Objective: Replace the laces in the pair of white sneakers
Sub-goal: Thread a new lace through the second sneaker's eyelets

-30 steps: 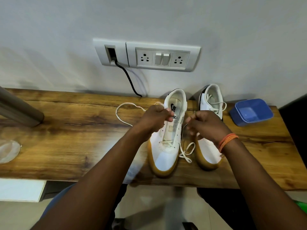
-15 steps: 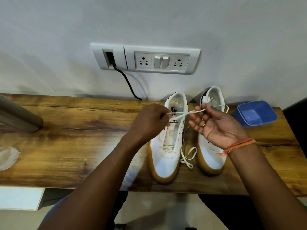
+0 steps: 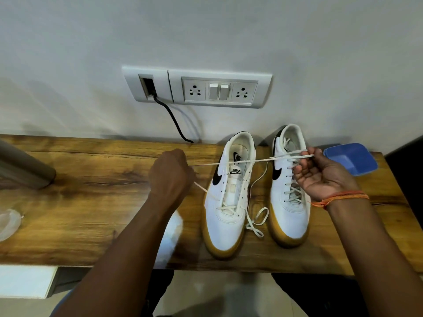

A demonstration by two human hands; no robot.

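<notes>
Two white sneakers with gum soles stand side by side on the wooden table (image 3: pixel 91 202), toes towards me. The left sneaker (image 3: pixel 229 197) is laced only through its lowest eyelets; the right sneaker (image 3: pixel 288 191) is laced up. A white lace (image 3: pixel 242 161) stretches taut across the left sneaker's opening. My left hand (image 3: pixel 170 175), left of that sneaker, grips one part of the lace in a fist. My right hand (image 3: pixel 320 172), palm up over the right sneaker, pinches the other end at its fingertips. A loose loop of lace (image 3: pixel 257 221) lies between the toes.
A blue plastic tub (image 3: pixel 350 157) sits at the table's back right. A switch and socket panel (image 3: pixel 199 89) with a black cable (image 3: pixel 174 121) is on the wall behind. A grey cylinder (image 3: pixel 23 168) and a clear lid (image 3: pixel 9 223) lie at the left.
My hands have moved apart: the left one leftwards off the sneaker, the right one rightwards over the other sneaker. The lace between them has drawn out long and straight.
</notes>
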